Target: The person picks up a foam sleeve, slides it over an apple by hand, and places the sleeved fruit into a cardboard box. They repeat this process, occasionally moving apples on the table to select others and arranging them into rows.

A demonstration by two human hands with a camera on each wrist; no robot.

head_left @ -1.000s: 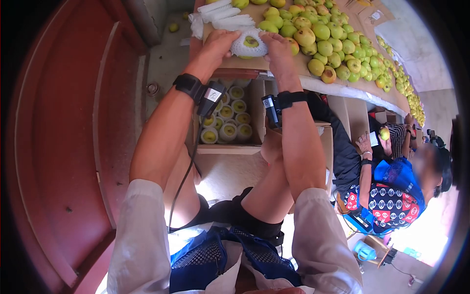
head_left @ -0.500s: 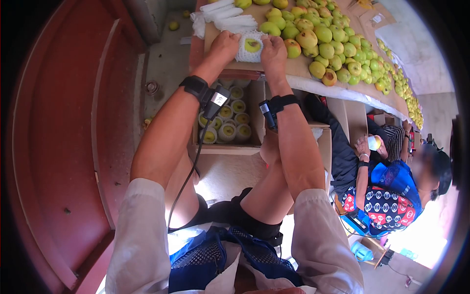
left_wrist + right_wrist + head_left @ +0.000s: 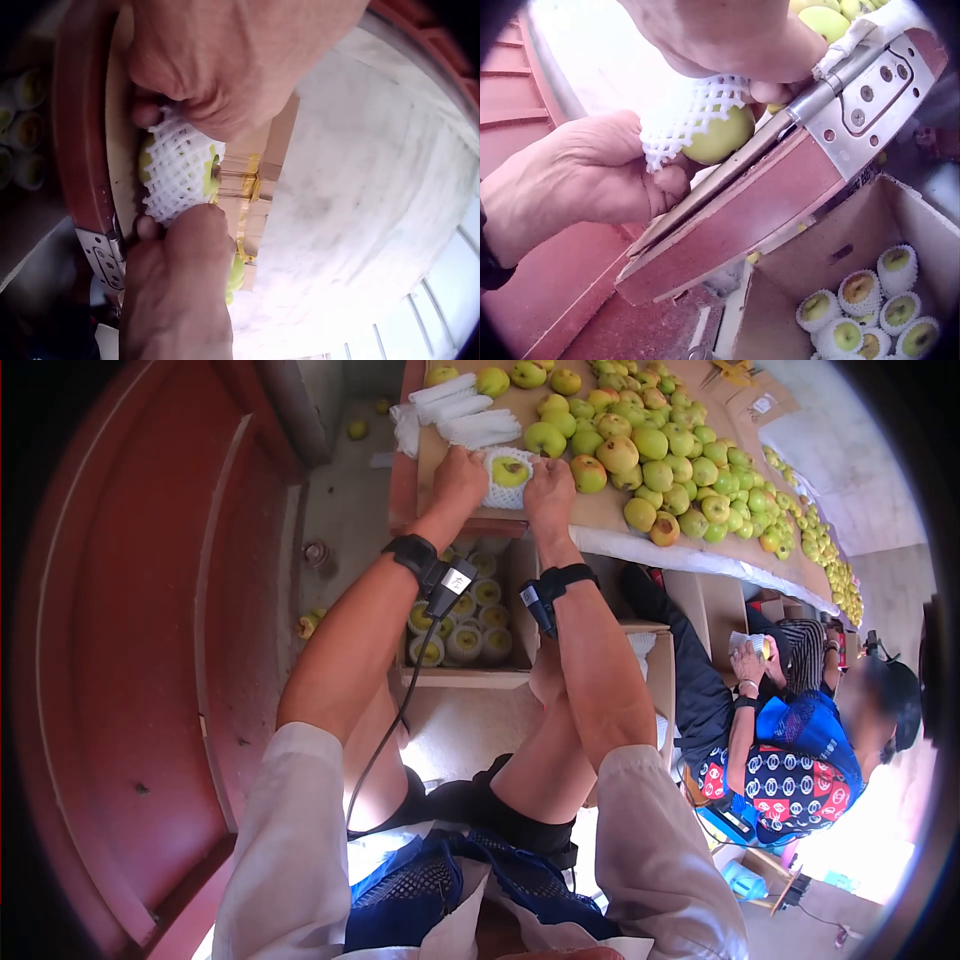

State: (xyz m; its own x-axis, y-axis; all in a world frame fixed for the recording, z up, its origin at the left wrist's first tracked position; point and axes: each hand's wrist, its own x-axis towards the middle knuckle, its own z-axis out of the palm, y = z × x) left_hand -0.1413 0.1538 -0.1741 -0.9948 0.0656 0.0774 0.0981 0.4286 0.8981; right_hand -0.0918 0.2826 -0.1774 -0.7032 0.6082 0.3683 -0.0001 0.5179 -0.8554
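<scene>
A green apple sits inside a white foam net close to the table's near edge. On the left, my left hand pinches the net's side with curled fingers, thumb low against it. My right hand grips the opposite side in the same way. The apple's stem end shows through the net's opening, facing up. In the right wrist view, the apple's lower side bulges bare below the net, just over the table edge. Parts of the net are hidden behind my fingers.
Several folded foam nets lie behind the left hand. A large heap of apples covers the table's right. Below the edge, a cardboard box holds netted apples. A metal hinge is on the table edge. Another person sits at right.
The net has been drawn down around the apple, so its top shows more openly. Both hands have come slightly nearer with it. The other person now holds an apple in a net.
</scene>
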